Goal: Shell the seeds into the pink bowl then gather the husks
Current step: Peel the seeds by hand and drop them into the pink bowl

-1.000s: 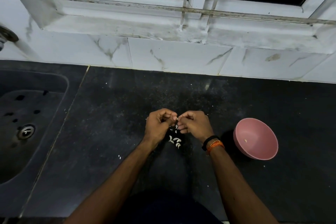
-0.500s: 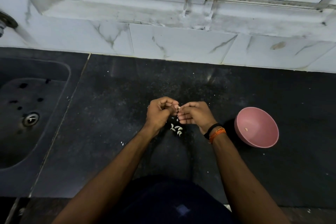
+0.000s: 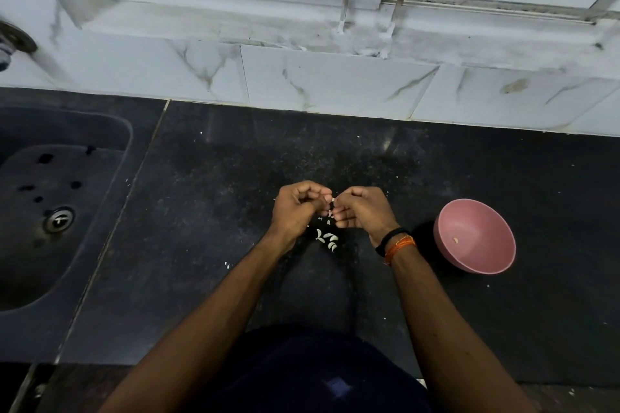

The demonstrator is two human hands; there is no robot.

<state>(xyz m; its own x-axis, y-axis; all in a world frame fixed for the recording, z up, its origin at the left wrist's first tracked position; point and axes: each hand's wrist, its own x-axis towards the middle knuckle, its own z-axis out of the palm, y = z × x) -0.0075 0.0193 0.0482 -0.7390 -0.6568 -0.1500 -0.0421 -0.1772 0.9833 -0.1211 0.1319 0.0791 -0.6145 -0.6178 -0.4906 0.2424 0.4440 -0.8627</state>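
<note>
While we scan from the left, we find a dark sink with its metal drain set into the black countertop. Near the middle, our left hand and right hand meet fingertip to fingertip, both with fingers curled, pinching one small pale seed between them. Just nearer than the hands, a little cluster of white husks lies on the counter. Our right wrist wears a black band and an orange thread. To the right stands the pink bowl, a single pale kernel inside
</note>
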